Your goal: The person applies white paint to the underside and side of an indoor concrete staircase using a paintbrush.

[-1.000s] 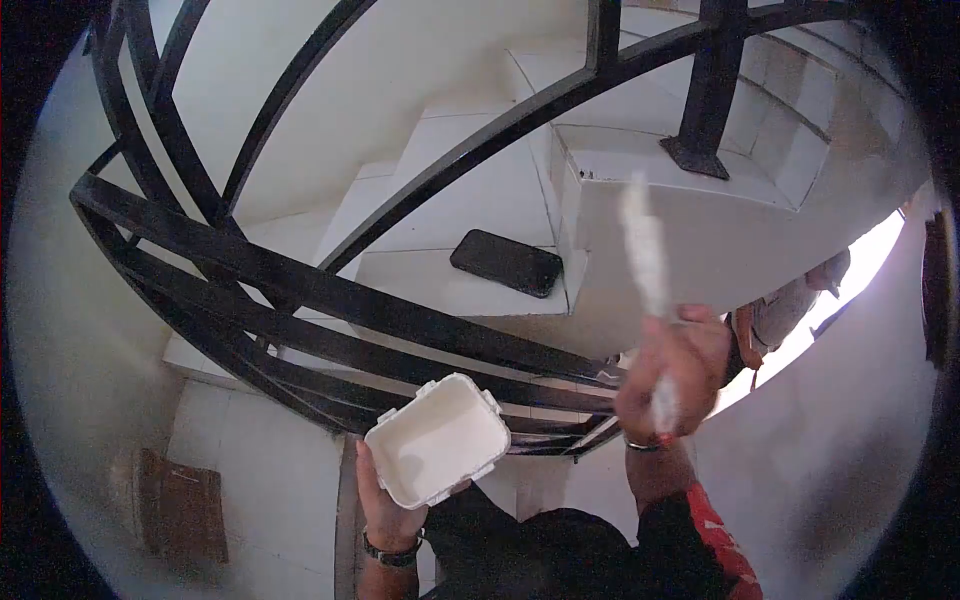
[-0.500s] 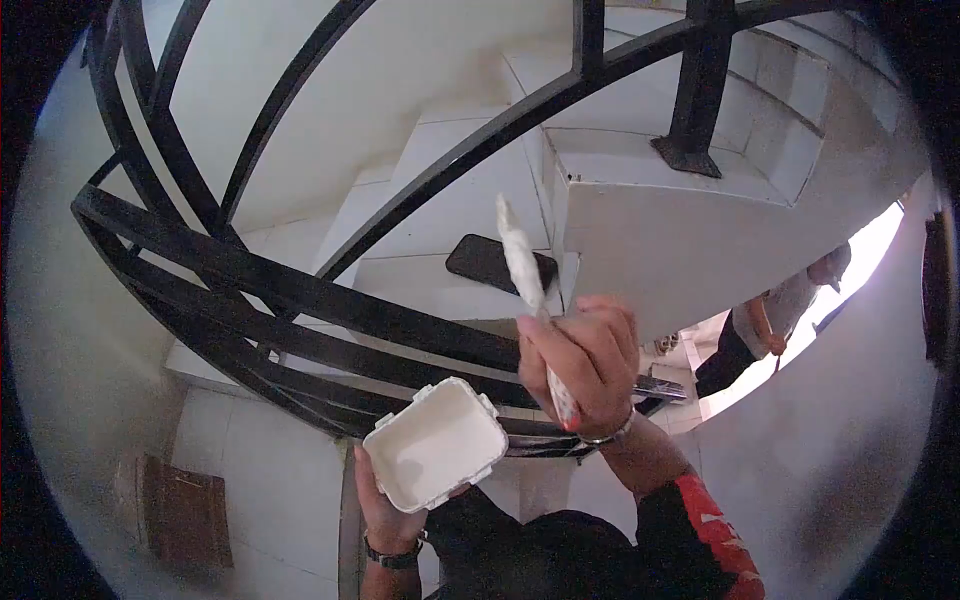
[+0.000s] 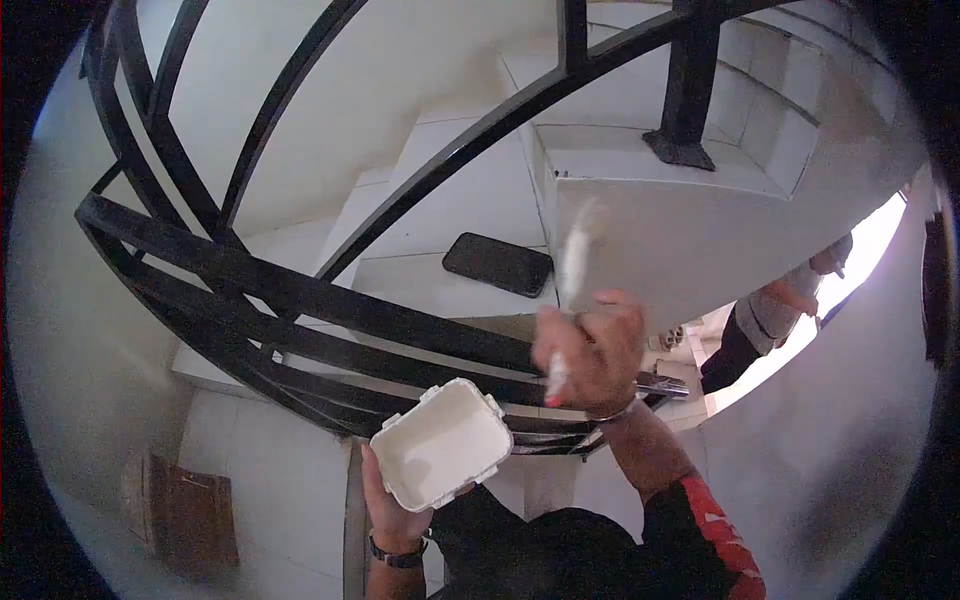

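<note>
My left hand (image 3: 395, 508) supports a white rectangular plastic container (image 3: 395, 458) with clip tabs around its rim, tilted so its inside faces me; whitish paint coats the bottom. Higher and to the right, my right hand (image 3: 595, 355) is closed around the handle of a paintbrush (image 3: 574, 262). Its white-coated bristles point up and are smeared by motion, overlapping the pale side wall of the stairs (image 3: 660, 225) in this view. The red-tipped handle end sticks out below my fist. A black phone (image 3: 497, 264) lies on a tiled step just left of the brush.
Black metal railing (image 3: 330, 300) curves across in front of me, between me and the white steps (image 3: 450, 190). A railing post (image 3: 690, 90) stands on a higher step. At right, another person (image 3: 770, 315) is near a bright opening. A brown wooden piece (image 3: 195, 515) sits lower left.
My right hand has swung the brush rightward, from over the phone to the stairs' side wall. The container has shifted slightly right. The person at right has moved an arm.
</note>
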{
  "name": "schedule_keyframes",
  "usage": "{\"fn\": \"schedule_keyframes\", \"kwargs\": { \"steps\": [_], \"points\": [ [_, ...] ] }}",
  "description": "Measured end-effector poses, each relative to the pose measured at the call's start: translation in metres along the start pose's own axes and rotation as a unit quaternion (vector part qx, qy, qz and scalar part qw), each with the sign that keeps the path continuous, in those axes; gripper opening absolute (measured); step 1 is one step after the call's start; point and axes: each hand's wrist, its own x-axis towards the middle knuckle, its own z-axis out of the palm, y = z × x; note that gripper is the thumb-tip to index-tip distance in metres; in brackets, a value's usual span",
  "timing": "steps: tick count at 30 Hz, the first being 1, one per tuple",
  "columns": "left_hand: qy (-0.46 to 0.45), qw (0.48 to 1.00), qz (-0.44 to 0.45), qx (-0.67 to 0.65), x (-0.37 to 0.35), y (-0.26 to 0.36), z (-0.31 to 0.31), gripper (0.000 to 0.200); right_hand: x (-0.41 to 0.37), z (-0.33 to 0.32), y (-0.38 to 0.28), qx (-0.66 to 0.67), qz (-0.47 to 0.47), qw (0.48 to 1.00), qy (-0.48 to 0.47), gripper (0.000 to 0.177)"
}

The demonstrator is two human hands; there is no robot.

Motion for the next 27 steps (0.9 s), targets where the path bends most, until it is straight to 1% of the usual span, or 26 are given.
{"fn": "schedule_keyframes", "kwargs": {
  "steps": [1,3,4,6,7,8,10,12,13,14,15,16,18,19,20,21,22,23,24,25,27],
  "points": [
    [-0.001,1.0,0.0,0.002,0.001,0.0,0.0,0.063,0.007,0.005,-0.005,-0.001,0.001,1.0,0.002,0.022],
    [0.008,0.997,0.032,0.067,0.001,-0.001,-0.003,0.064,0.019,0.012,-0.014,0.031,-0.025,0.999,-0.021,0.024],
    [0.009,0.997,0.032,0.069,0.0,-0.002,-0.005,0.064,0.021,0.014,-0.017,0.031,-0.024,0.999,-0.019,0.024],
    [0.016,1.0,0.021,0.009,-0.002,-0.004,-0.007,0.066,0.023,0.015,-0.021,0.086,-0.008,0.996,0.01,0.03],
    [0.017,1.0,0.021,0.01,-0.003,-0.002,-0.005,0.066,0.021,0.005,-0.021,0.071,-0.021,0.997,0.004,0.024],
    [0.025,1.0,0.015,0.007,-0.004,0.0,-0.002,0.067,0.016,-0.006,-0.018,0.071,-0.02,0.997,0.004,0.024],
    [0.03,1.0,0.006,0.002,-0.005,0.003,0.002,0.069,0.002,-0.032,-0.005,0.126,0.059,0.99,0.029,0.02],
    [-0.047,0.998,-0.029,0.002,-0.006,0.005,0.004,0.072,-0.006,-0.051,0.011,0.064,0.074,0.987,0.127,0.009],
    [-0.051,0.998,-0.033,0.001,-0.006,0.005,0.005,0.072,-0.008,-0.051,0.017,0.014,0.111,0.972,0.205,0.007],
    [-0.033,0.999,-0.021,0.017,-0.005,0.004,0.006,0.073,-0.01,-0.051,0.023,-0.038,0.148,0.947,0.283,0.004],
    [-0.014,0.999,-0.01,0.034,-0.006,0.005,0.006,0.074,-0.01,-0.071,0.029,-0.113,0.132,0.97,0.172,0.006],
    [-0.018,0.999,-0.014,0.034,-0.007,0.009,0.003,0.074,-0.006,-0.072,0.027,-0.12,0.131,0.969,0.172,0.006],
    [-0.029,0.999,-0.032,0.018,-0.006,0.011,-0.006,0.074,0.007,-0.061,0.034,-0.096,0.078,0.979,0.162,0.011],
    [-0.031,0.999,-0.031,0.018,0.0,0.004,-0.019,0.074,0.013,-0.053,0.033,-0.1,0.093,0.984,0.118,0.019],
    [-0.115,0.991,-0.009,-0.073,0.01,-0.007,-0.037,0.073,0.017,-0.045,0.03,-0.1,0.091,0.983,0.12,0.019],
    [-0.197,0.967,0.013,-0.163,0.018,-0.012,-0.046,0.072,0.022,-0.036,0.027,-0.057,0.057,0.993,0.086,0.021],
    [-0.199,0.966,0.015,-0.162,0.016,-0.005,-0.03,0.072,0.026,-0.026,0.026,-0.014,0.023,0.998,0.049,0.024],
    [-0.107,0.993,-0.011,-0.041,0.008,0.005,-0.009,0.07,0.03,-0.015,0.022,-0.003,0.016,1.0,0.026,0.019],
    [-0.011,0.996,-0.036,0.08,0.002,0.011,0.004,0.069,0.035,-0.005,0.015,0.008,0.01,1.0,0.002,0.016],
    [-0.01,0.996,-0.035,0.08,0.002,0.01,0.004,0.069,0.04,0.005,0.01,0.01,0.01,1.0,0.003,0.016],
    [0.001,0.999,-0.029,0.019,0.003,0.004,-0.002,0.066,0.049,0.021,0.004,0.013,-0.033,0.999,-0.009,0.016]
  ]
}}
